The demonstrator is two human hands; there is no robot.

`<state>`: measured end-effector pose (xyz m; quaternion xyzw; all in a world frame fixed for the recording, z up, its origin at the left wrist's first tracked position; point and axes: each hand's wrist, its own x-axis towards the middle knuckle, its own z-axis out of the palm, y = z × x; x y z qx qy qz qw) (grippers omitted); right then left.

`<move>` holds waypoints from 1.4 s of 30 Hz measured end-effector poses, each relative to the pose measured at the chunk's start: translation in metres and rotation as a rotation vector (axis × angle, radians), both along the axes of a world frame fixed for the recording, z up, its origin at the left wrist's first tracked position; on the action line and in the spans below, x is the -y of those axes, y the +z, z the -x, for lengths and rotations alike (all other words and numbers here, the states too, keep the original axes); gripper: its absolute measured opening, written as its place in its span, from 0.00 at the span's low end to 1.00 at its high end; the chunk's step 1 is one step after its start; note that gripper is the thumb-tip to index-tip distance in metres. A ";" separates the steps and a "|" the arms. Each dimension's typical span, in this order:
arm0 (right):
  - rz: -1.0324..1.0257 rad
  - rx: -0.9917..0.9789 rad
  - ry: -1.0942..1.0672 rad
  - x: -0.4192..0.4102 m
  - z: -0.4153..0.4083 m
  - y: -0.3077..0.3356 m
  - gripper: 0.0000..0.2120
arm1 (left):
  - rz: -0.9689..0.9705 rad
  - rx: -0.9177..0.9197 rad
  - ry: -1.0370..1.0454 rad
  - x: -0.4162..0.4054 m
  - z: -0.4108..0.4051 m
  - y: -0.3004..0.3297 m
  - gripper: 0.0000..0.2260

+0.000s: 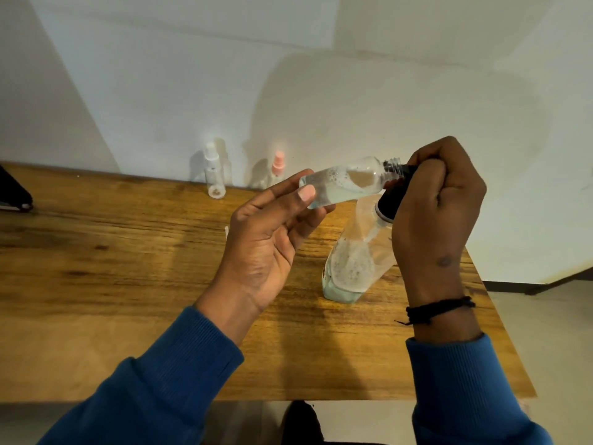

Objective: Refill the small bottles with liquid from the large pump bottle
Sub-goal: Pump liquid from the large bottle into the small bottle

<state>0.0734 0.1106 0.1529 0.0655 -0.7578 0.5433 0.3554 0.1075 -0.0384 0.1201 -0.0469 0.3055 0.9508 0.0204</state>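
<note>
Our left hand [269, 239] pinches a small clear plastic bottle [345, 183], tilted, partly filled. Our right hand [439, 200] clenches the black pump head [390, 205] of the large clear pump bottle [356, 261] on the wooden table [128, 268].

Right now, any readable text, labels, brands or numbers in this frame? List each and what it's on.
None readable.
Small bottle in the left hand: clear, no label visible.
Large pump bottle: no label visible.
White-capped bottle and pink-capped bottle by the wall: too blurred to tell.

Wooden table [128, 268] against a plain white wall [288, 75]; pale floor [545, 309] beyond its right edge; soft shadows on wall.
</note>
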 end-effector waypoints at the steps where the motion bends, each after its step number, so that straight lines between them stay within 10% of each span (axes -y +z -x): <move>1: -0.004 0.000 -0.002 -0.001 0.000 0.001 0.12 | 0.000 0.000 0.000 0.000 0.000 0.001 0.17; 42: 0.002 -0.030 -0.008 0.002 0.000 0.002 0.13 | 0.023 0.035 0.049 -0.003 0.001 0.002 0.15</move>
